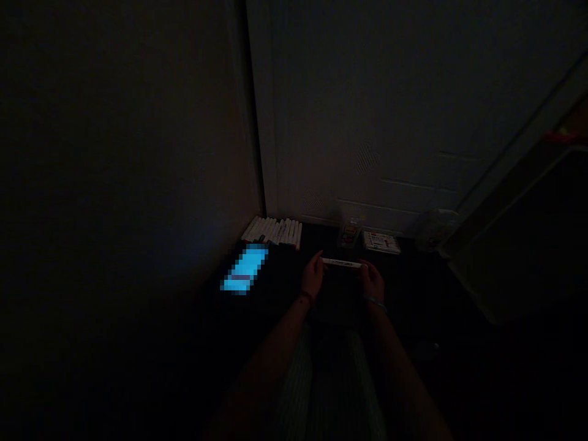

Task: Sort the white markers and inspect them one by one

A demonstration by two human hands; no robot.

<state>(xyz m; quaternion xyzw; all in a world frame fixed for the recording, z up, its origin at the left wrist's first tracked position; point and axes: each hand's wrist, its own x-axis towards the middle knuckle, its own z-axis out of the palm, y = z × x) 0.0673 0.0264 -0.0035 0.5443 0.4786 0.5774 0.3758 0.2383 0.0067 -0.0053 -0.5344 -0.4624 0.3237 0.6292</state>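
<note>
A white marker (342, 263) with dark print lies level between my two hands, above a dark surface. My left hand (313, 277) grips its left end, the fingers closed round it. At the other end, my right hand (372, 282) pinches the marker with the fingertips. Beyond my left hand, several white markers (275, 231) lie side by side in a row. A flat pack of white pens or markers (381, 242) rests beyond my right hand. Dim light hides the finer details.
A glowing blue, pixelated screen (245, 269) lies left of my hands. A small clear container (349, 234) stands near the wall (321, 153), and a clear plastic bag or wrapper (436, 229) sits farther right. A large dark panel (519, 245) rises at the right.
</note>
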